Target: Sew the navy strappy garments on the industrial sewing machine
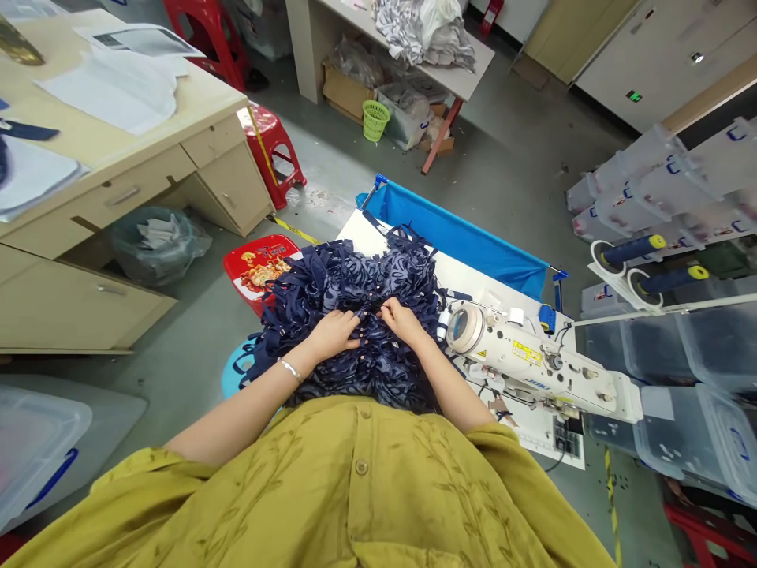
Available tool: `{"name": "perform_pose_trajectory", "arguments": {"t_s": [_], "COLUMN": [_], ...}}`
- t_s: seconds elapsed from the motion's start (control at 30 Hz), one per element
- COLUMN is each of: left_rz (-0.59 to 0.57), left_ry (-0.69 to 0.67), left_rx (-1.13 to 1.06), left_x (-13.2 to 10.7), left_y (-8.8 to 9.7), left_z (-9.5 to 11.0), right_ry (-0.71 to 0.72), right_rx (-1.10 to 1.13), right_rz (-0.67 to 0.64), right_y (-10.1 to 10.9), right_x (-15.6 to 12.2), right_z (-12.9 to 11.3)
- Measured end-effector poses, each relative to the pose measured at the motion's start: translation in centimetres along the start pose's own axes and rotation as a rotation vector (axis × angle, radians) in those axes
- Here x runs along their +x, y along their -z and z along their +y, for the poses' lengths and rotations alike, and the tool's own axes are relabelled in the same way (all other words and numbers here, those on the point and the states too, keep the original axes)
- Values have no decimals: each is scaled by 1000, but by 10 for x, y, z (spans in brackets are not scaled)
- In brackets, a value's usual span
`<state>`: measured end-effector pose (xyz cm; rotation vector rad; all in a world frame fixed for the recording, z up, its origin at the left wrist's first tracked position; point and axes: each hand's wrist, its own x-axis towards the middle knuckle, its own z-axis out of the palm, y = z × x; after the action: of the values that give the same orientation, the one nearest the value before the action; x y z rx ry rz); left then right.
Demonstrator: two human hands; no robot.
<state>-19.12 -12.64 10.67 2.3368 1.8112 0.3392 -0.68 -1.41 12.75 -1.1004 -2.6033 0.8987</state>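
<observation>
A large heap of navy patterned garments with many loose straps, which look like bras point(378, 272), covers the white sewing table point(467, 276) in front of me. My left hand point(334, 335), with a bangle on its wrist, rests on the heap, its fingers closed on the navy fabric. Just to its right my right hand point(402, 321) pinches the same fabric between thumb and fingers. The exact piece between the fingertips is too small to make out. A white sewing machine point(532, 359) stands on the table to the right of the heap, apart from both hands.
A blue cloth trough point(467, 237) hangs along the table's far edge. Two navy thread cones point(635, 248) sit on a stand at right. A red patterned stool top point(260, 268) and a blue round seat point(236, 367) lie left. A desk point(225, 118) and stacked clear bins point(680, 185) flank the floor.
</observation>
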Motion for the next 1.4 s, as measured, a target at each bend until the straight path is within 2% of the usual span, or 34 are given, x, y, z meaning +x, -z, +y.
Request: {"name": "perform_pose_trajectory", "arguments": {"t_s": [0.17, 0.23, 0.3, 0.33, 0.4, 0.5, 0.57, 0.63, 0.77, 0.93, 1.1, 1.4], "left_rz": [1, 0, -10, -21, -47, -87, -86, -38, 30, -19, 12, -15], "left_ry": [90, 134, 146, 133, 78, -25, -70, -87, -90, -58, 111, 103], "left_rx": [-44, -46, -41, -38, -30, -12, 4, 20, -10, -59, -88, -98], "left_x": [-11, -12, -11, -10, -7, -1, 3, 8, 16, 11, 2, 3], "left_y": [-9, -12, -14, -14, -14, -8, -1, 5, 7, -5, -10, -18], "left_z": [6, 6, 5, 5, 4, 2, 0, -1, -5, -3, 5, 2], "right_ry": [73, 95, 101, 119, 193, 240, 184, 105, -19, 21, 68, 31], "right_rx": [0, 121, 231, 241, 149, -116, -242, -278, -194, -47, -74, -62], "right_rz": [25, 134, 303, 365, 406, 332, 288, 255, 158, 95, 64, 52], "right_y": [-4, -1, 4, 8, 13, 13, 8, 2, -1, 7, 10, 7], "right_x": [6, 11, 18, 23, 32, 41, 40, 32, 11, -2, 0, 13], "right_z": [-11, -16, -21, -22, -22, -18, -13, -9, -2, 5, 8, -1]}}
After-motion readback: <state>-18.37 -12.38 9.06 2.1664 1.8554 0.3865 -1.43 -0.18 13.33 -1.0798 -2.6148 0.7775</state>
